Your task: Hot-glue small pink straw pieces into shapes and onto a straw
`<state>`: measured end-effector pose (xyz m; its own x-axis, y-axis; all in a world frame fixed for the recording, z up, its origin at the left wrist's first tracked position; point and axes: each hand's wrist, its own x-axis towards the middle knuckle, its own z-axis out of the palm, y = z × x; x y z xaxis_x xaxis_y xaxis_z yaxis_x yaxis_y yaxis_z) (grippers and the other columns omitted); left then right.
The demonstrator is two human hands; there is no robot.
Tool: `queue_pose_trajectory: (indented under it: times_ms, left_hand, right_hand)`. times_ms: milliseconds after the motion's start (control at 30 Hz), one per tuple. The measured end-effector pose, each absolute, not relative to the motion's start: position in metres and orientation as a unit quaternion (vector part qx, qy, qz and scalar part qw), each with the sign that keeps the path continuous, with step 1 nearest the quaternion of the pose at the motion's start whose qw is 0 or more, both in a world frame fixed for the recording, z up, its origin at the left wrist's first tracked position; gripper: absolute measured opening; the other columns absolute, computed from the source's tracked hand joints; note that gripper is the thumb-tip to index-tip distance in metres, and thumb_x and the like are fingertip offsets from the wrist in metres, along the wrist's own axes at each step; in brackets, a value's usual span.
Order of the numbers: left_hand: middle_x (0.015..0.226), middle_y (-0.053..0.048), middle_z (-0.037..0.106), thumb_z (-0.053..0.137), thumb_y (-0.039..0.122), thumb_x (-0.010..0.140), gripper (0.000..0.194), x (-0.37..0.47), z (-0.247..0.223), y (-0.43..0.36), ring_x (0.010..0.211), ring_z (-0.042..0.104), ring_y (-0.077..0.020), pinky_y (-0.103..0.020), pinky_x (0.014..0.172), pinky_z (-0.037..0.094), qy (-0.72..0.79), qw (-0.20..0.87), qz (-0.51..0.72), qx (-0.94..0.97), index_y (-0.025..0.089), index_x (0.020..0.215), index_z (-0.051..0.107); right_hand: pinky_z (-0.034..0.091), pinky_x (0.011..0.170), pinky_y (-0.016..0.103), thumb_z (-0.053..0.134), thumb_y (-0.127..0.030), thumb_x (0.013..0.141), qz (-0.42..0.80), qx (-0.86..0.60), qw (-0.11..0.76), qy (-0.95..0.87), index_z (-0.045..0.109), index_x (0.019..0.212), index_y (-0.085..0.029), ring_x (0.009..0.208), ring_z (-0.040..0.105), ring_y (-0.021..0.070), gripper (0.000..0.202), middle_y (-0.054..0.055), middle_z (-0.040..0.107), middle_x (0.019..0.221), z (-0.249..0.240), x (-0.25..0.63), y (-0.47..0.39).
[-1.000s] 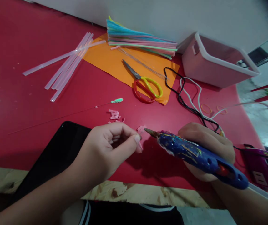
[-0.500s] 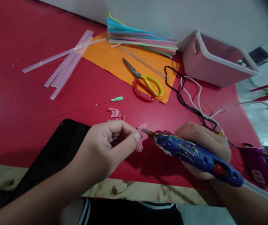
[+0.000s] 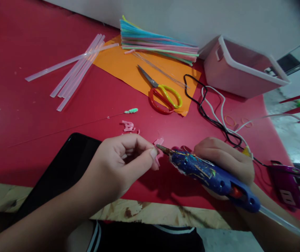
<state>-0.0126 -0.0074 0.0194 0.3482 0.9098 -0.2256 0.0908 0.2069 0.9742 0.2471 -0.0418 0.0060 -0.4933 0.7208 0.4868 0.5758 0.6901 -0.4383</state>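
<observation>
Between thumb and fingertips, my left hand pinches a small pink piece, which looks like cut pipe cleaner. My right hand is wrapped round a blue glue gun smeared with dried glue, a clear glue stick in its back end. The gun's nozzle meets the pink piece right beside my left fingertips. Just beyond my left hand lie curled pink pipe cleaner bits. Farther off is a thin wire with a green fuzzy tip.
Scissors lie on orange paper, near bundled pipe cleaners. Glue sticks rest at left, a black phone by my left forearm. A pink bin, cords and a purple device are at right.
My right hand has brought the glue gun slightly left, so its nozzle sits closer to my left fingertips on the pink piece. My left hand has stayed nearly still.
</observation>
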Motion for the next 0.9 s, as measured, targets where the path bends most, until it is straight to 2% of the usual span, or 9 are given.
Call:
queue_pose_trajectory:
  times_ms: [267, 467, 667, 833, 900]
  left_hand:
    - [0.059, 0.002, 0.074, 0.07, 0.019, 0.082, 0.018, -0.0148, 0.0197, -0.0066, 0.05, 0.062, -0.0081, -0.014, 0.049, 0.049, 0.477, 0.603, 0.33, 0.548, 0.02, 0.064, 0.07]
    - [0.06, 0.004, 0.074, 0.07, 0.017, 0.082, 0.017, -0.0142, 0.0201, -0.0069, 0.049, 0.062, -0.0062, -0.011, 0.049, 0.047, 0.469, 0.608, 0.332, 0.547, 0.02, 0.065, 0.07]
    - [0.06, 0.002, 0.074, 0.069, 0.019, 0.081, 0.017, -0.0137, 0.0202, -0.0069, 0.053, 0.066, -0.0093, -0.015, 0.052, 0.052, 0.473, 0.608, 0.329, 0.546, 0.02, 0.064, 0.069]
    - [0.06, 0.003, 0.074, 0.07, 0.017, 0.081, 0.017, -0.015, 0.0193, -0.0073, 0.048, 0.06, -0.0065, -0.012, 0.047, 0.047, 0.477, 0.609, 0.337, 0.536, 0.02, 0.065, 0.069]
    - [0.06, 0.004, 0.074, 0.07, 0.016, 0.081, 0.016, -0.0151, 0.0188, -0.0075, 0.049, 0.062, -0.0062, -0.011, 0.049, 0.048, 0.473, 0.612, 0.341, 0.534, 0.02, 0.066, 0.069]
  right_hand:
    - [0.052, 0.058, 0.035, 0.059, -0.022, 0.094, 0.071, -0.365, 0.318, -0.872, 0.063, 0.111, -0.02, 0.068, 0.06, 0.0203, 0.018, 0.006, 0.06, 0.078, 0.0073, 0.2468, -0.0365]
    - [0.052, 0.06, 0.035, 0.062, -0.02, 0.091, 0.057, -0.36, 0.309, -0.879, 0.062, 0.111, -0.019, 0.069, 0.059, 0.02, 0.02, 0.005, 0.059, 0.078, 0.0075, 0.2486, -0.035]
    - [0.05, 0.056, 0.035, 0.062, -0.022, 0.09, 0.103, -0.381, 0.329, -0.858, 0.063, 0.11, -0.021, 0.066, 0.059, 0.0196, 0.02, 0.005, 0.058, 0.077, 0.007, 0.2471, -0.0369]
    - [0.05, 0.058, 0.037, 0.064, -0.03, 0.09, 0.11, -0.398, 0.351, -0.84, 0.063, 0.113, -0.022, 0.068, 0.059, 0.0207, 0.025, 0.005, 0.059, 0.079, 0.0042, 0.2503, -0.0397]
    - [0.05, 0.059, 0.037, 0.062, -0.027, 0.091, 0.117, -0.393, 0.355, -0.84, 0.064, 0.113, -0.022, 0.069, 0.059, 0.0204, 0.023, 0.005, 0.059, 0.079, 0.0044, 0.2497, -0.04]
